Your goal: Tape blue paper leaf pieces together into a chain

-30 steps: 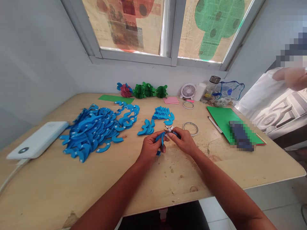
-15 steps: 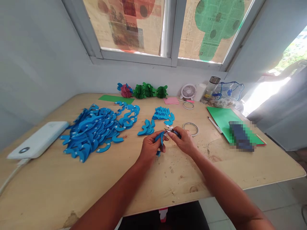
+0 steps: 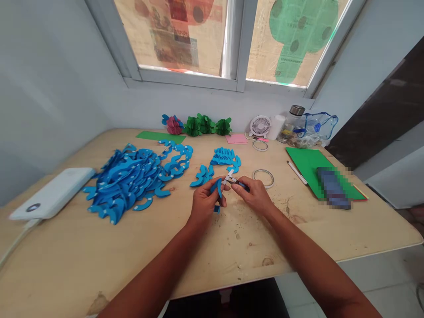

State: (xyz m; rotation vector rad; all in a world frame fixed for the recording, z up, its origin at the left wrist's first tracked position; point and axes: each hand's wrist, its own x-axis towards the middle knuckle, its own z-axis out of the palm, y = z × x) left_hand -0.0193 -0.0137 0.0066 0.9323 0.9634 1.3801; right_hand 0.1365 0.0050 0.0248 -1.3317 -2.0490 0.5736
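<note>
Over the middle of the table, my left hand point(image 3: 206, 202) is closed around a curved blue paper piece point(image 3: 216, 187). Another bit of blue shows below its fingers. My right hand point(image 3: 254, 194) grips dark-handled scissors point(image 3: 241, 183), their blades pointing left at the paper. A white strip of tape point(image 3: 229, 175) lies across the blade tips, between the two hands. Just beyond my hands are a few stacked blue arcs point(image 3: 202, 176) and a row of overlapping blue arcs point(image 3: 225, 157). To the left spreads a large heap of blue arcs point(image 3: 129, 176) bearing small white patches.
A tape roll point(image 3: 272, 180) lies beyond my right hand, another tape roll point(image 3: 260, 145) farther back. Green sheets point(image 3: 306, 161), a pen point(image 3: 297, 172) and a blurred dark object point(image 3: 333, 187) are at right. A white power bank point(image 3: 54, 192) sits left; a fan point(image 3: 260, 126) and bottle point(image 3: 291, 123) stand behind.
My left hand and the blue paper have shifted slightly left. The white strip now lies over the scissor blades, which were more visible before. At far right, the bright opening has turned dark.
</note>
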